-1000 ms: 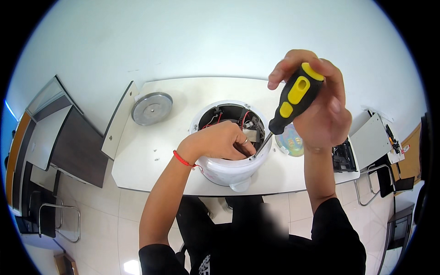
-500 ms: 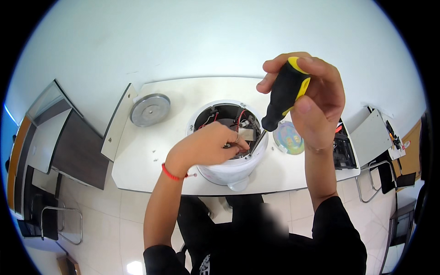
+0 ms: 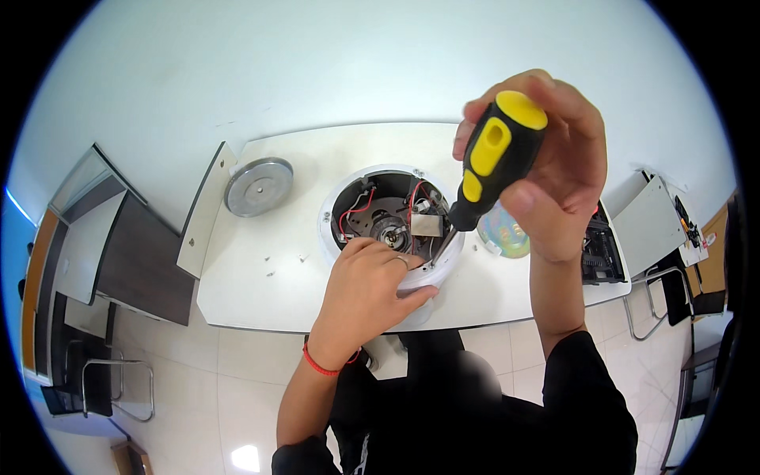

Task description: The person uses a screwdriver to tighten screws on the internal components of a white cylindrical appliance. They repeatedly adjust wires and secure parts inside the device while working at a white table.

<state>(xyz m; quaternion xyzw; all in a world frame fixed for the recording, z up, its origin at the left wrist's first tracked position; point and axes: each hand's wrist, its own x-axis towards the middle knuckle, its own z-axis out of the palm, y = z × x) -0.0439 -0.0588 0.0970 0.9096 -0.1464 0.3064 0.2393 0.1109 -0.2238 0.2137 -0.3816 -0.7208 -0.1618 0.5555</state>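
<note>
My right hand (image 3: pixel 574 170) is closed around the black and yellow handle of a screwdriver (image 3: pixel 503 154). The shaft slants down and left to the near right rim of a white, round appliance housing (image 3: pixel 330 229), with its tip at or close to a small fitting there. The housing stands open at the top. Inside are red and white wires, a pale block (image 3: pixel 427 226) and a round central part with a coil. My left hand (image 3: pixel 364 285) grips the near rim, its fingers over the edge and partly hidden, the thumb outside. A red bracelet is on that wrist.
On the white table (image 3: pixel 293 305), a grey metal disc (image 3: pixel 258 188) lies at the far left and a shiny iridescent disc (image 3: pixel 504 233) right of the housing. Several tiny parts (image 3: pixel 301 257), perhaps screws, lie to the left. A black tool case (image 3: pixel 603 249) sits at the right edge.
My left hand has drawn back from inside the housing to its near rim, uncovering the central part. The screwdriver handle has turned, showing more yellow, its shaft still at the near right rim.
</note>
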